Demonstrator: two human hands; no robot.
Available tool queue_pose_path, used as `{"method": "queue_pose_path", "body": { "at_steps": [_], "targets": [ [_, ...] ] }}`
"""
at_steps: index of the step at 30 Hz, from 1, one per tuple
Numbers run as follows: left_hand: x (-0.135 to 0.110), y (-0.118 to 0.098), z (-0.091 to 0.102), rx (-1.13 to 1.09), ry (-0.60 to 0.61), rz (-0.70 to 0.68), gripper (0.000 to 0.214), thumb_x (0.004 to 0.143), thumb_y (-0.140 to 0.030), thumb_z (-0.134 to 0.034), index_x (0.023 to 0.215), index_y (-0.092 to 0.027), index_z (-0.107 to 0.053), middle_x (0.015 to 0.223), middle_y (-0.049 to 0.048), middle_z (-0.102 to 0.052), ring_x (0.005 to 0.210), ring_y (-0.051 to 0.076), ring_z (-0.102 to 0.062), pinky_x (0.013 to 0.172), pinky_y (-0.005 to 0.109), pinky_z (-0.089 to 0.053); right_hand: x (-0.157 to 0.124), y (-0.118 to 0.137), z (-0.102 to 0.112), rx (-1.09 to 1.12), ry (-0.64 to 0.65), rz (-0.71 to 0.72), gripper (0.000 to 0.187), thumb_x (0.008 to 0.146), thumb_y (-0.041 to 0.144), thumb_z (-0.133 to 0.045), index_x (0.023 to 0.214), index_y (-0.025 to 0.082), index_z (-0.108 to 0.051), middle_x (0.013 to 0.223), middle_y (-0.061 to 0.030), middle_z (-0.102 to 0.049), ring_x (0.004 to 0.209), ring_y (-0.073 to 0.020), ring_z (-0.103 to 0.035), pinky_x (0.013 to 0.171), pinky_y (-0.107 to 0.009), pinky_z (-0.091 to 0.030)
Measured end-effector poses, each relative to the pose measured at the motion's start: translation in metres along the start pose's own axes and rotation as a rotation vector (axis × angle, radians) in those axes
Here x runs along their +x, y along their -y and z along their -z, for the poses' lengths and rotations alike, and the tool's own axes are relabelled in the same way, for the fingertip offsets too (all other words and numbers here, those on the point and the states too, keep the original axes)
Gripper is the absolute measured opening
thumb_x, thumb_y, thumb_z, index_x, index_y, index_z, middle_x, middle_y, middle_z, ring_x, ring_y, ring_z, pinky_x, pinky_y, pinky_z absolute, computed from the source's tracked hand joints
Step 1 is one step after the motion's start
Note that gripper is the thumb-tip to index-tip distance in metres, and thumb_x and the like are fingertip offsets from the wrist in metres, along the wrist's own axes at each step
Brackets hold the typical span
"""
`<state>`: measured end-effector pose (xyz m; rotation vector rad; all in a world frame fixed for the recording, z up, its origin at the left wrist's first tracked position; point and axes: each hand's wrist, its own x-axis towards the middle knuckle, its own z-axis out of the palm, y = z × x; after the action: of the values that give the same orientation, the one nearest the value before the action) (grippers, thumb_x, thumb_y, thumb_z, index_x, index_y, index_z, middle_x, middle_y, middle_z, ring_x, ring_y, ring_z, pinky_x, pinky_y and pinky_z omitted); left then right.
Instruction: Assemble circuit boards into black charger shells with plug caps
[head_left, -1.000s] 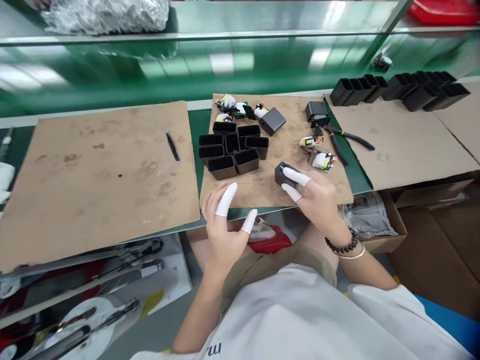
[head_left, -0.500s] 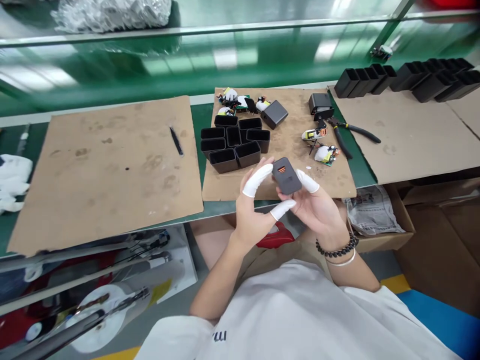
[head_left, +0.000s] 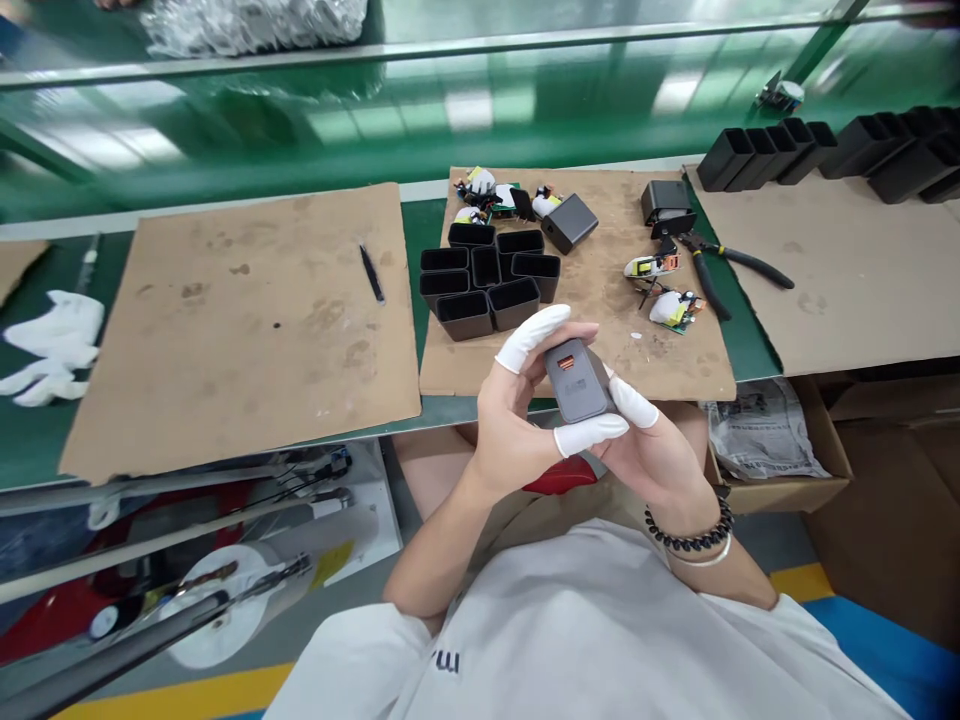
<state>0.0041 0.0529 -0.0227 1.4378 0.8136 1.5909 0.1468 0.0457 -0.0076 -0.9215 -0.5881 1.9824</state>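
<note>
A dark grey charger with an orange USB port in its end face is held over the bench's front edge. My left hand, with white finger cots on index finger and thumb, curls around its left side, the thumb along the lower edge. My right hand grips it from the right with a cot-covered thumb on its side; its other fingers are mostly hidden. Just beyond, several open black charger cases stand in a cluster. Behind them lies another closed grey charger beside several circuit boards.
Black-handled pliers lie to the right, near loose circuit boards and a dark case. Tweezers rest on the left cardboard sheet. White gloves lie far left. More black cases stand far right.
The charger has tilted, so its long side now shows beside the port face. My left fingers and thumb have come in around it. The whole view has shifted slightly.
</note>
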Motion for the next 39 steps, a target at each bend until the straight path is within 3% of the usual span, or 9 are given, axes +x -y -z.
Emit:
{"method": "queue_pose_path", "body": {
  "at_steps": [4,8,14,22,25,28,31,36,39],
  "targets": [
    [-0.009,0.013,0.007,-0.074,-0.043,0.052,0.07,0.074,-0.031,-0.094,0.136,-0.025,-0.064,0.127,0.0105,-0.076,0.118,0.027,-0.075,0.098,0.035,-0.064,0.002,-0.007,-0.004,-0.223,-0.19,0.274,0.047,0.078,0.068,-0.08,0.104,0.031,-0.066,0.078,0.0049,-0.061,0.053,-0.0097,-0.051,0.043,-0.023,-0.042],
    [-0.027,0.023,0.008,-0.184,-0.079,0.117,0.069,0.069,-0.033,-0.097,0.132,-0.024,-0.07,0.123,0.0119,-0.079,0.112,0.027,-0.077,0.093,0.032,-0.064,0.01,-0.012,-0.004,-0.386,-0.316,0.472,0.049,0.083,0.074,-0.07,0.085,0.025,-0.062,0.076,0.0034,-0.053,0.061,-0.0106,-0.046,0.049,-0.023,-0.039],
    [-0.039,0.022,0.009,-0.29,-0.256,0.363,0.059,0.074,-0.058,-0.087,0.119,-0.021,-0.076,0.112,0.012,-0.082,0.104,0.029,-0.079,0.089,0.036,-0.065,0.013,-0.006,-0.006,-0.474,-0.268,0.481,0.054,0.086,0.067,-0.071,0.065,0.022,-0.05,0.062,0.0053,-0.042,0.054,-0.009,-0.038,0.048,-0.023,-0.036],
    [-0.027,0.016,0.029,-0.208,-0.255,0.329,0.057,0.065,-0.046,-0.094,0.114,-0.022,-0.078,0.107,0.0103,-0.083,0.098,0.026,-0.08,0.081,0.031,-0.065,0.004,0.02,0.009,-0.453,0.133,-0.035,0.041,0.086,0.045,-0.078,0.117,0.025,-0.062,0.074,0.0024,-0.073,0.059,-0.0149,-0.068,0.056,-0.026,-0.056],
    [-0.029,0.009,0.036,-0.21,-0.244,0.399,0.054,0.066,-0.047,-0.093,0.111,-0.02,-0.079,0.106,0.0113,-0.083,0.095,0.027,-0.08,0.076,0.031,-0.065,0.004,0.031,0.02,-0.806,0.219,0.144,0.033,0.088,0.038,-0.078,0.115,0.024,-0.066,0.097,-0.0039,-0.079,0.079,-0.0185,-0.073,0.072,-0.032,-0.061],
    [-0.033,0.003,0.043,-0.283,-0.204,0.604,0.049,0.073,-0.055,-0.087,0.105,-0.018,-0.08,0.103,0.0105,-0.083,0.091,0.026,-0.08,0.076,0.032,-0.066,0.01,0.042,0.028,-1.328,0.338,0.567,0.022,0.097,0.025,-0.065,0.118,0.027,-0.071,0.115,-0.0084,-0.079,0.098,-0.0237,-0.072,0.087,-0.04,-0.059],
    [-0.035,0.001,0.045,-0.466,-0.172,0.827,0.051,0.084,-0.065,-0.075,0.101,-0.017,-0.081,0.098,0.0101,-0.083,0.085,0.024,-0.08,0.075,0.034,-0.068,0.018,0.05,0.028,-1.486,0.507,0.884,0.03,0.104,0.02,-0.05,0.125,0.027,-0.07,0.124,-0.0103,-0.078,0.111,-0.0248,-0.07,0.094,-0.043,-0.057],
    [-0.039,-0.004,0.039,-0.539,-0.228,0.86,0.048,0.085,-0.065,-0.075,0.097,-0.019,-0.081,0.101,0.0088,-0.083,0.09,0.023,-0.08,0.078,0.033,-0.069,0.014,0.06,-0.001,-1.507,0.614,0.675,0.065,0.093,0.042,-0.075,0.15,0.021,-0.054,0.139,-0.0158,-0.07,0.123,-0.0278,-0.067,0.1,-0.041,-0.056],
    [-0.041,-0.002,0.035,-0.361,-0.256,0.681,0.053,0.093,-0.068,-0.061,0.109,-0.02,-0.078,0.104,0.0096,-0.082,0.097,0.026,-0.079,0.084,0.038,-0.068,0.019,0.076,-0.021,-1.515,0.575,0.669,0.035,0.093,0.039,-0.075,0.124,0.023,-0.073,0.101,-0.0083,-0.081,0.091,-0.0236,-0.073,0.083,-0.035,-0.056]
  ]
}}
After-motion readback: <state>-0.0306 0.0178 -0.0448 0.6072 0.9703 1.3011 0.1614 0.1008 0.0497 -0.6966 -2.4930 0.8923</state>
